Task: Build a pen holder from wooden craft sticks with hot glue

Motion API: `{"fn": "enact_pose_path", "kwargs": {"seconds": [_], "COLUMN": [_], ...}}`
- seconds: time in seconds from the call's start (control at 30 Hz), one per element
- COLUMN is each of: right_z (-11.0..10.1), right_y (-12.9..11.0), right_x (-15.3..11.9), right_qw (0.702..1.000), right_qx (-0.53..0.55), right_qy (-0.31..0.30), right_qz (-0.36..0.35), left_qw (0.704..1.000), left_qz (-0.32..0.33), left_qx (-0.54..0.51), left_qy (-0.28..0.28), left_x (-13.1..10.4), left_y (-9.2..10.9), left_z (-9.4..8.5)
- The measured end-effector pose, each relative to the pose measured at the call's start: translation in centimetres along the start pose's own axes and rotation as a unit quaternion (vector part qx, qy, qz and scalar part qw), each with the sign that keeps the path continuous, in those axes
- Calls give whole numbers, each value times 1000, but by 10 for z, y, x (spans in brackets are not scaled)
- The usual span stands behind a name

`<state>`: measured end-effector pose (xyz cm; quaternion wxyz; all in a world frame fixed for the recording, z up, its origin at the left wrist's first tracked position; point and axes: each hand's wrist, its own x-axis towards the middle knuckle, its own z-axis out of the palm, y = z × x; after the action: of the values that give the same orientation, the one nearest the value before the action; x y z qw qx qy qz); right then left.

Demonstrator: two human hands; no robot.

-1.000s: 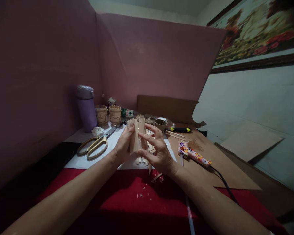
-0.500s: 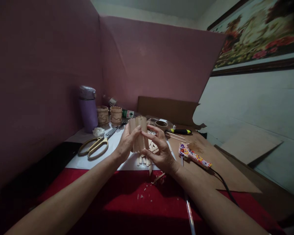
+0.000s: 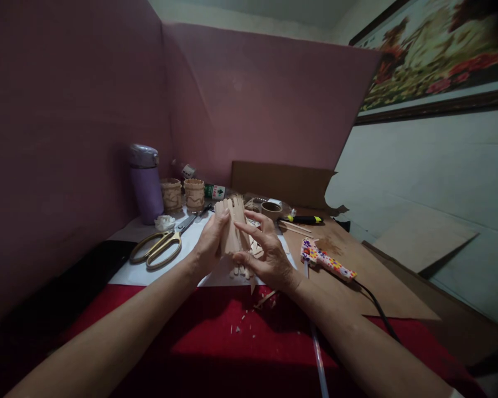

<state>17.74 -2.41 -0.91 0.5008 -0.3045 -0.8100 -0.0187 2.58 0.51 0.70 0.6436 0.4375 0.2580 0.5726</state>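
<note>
A cup-like piece made of upright wooden sticks [image 3: 233, 232] is held up between both hands over the white paper. My left hand [image 3: 209, 240] grips its left side, the thumb across the front. On the right side, my right hand [image 3: 269, 251] touches it with thumb and fingertips, the fingers bent around it. Loose wooden sticks [image 3: 241, 272] lie on the paper beneath and behind my hands, partly hidden. Left of my left hand are gold-handled scissors [image 3: 165, 249].
A purple bottle [image 3: 146, 188] and two decorated cups [image 3: 194, 194] stand at the back left. A tape roll [image 3: 271, 209] and a black-yellow cutter [image 3: 305, 220] lie behind my right hand. The flowered glue gun [image 3: 327, 261] with its cord rests on cardboard [image 3: 382, 293].
The stick piece has tilted a little in my hands, its lower edge turned slightly. The whole view has shifted slightly; both hands keep nearly the same hold.
</note>
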Motion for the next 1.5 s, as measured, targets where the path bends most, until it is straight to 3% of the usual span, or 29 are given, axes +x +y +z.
{"fn": "enact_pose_path", "kwargs": {"seconds": [0.37,0.77,1.2,1.5], "right_z": [-3,-4,-3,-1], "right_y": [-5,-3,2,3], "right_x": [2,3,2,2], "right_qw": [998,998,995,991], "right_qx": [-37,-36,-70,-91], "right_qy": [32,30,21,36], "right_qz": [-43,-52,-65,-87], "left_qw": [999,998,995,993], "left_qz": [-16,58,56,71], "left_qx": [17,31,38,50], "left_qy": [24,17,72,78], "left_x": [3,-2,-5,-6], "left_y": [-2,-5,-5,-7], "left_z": [-2,4,8,9]}}
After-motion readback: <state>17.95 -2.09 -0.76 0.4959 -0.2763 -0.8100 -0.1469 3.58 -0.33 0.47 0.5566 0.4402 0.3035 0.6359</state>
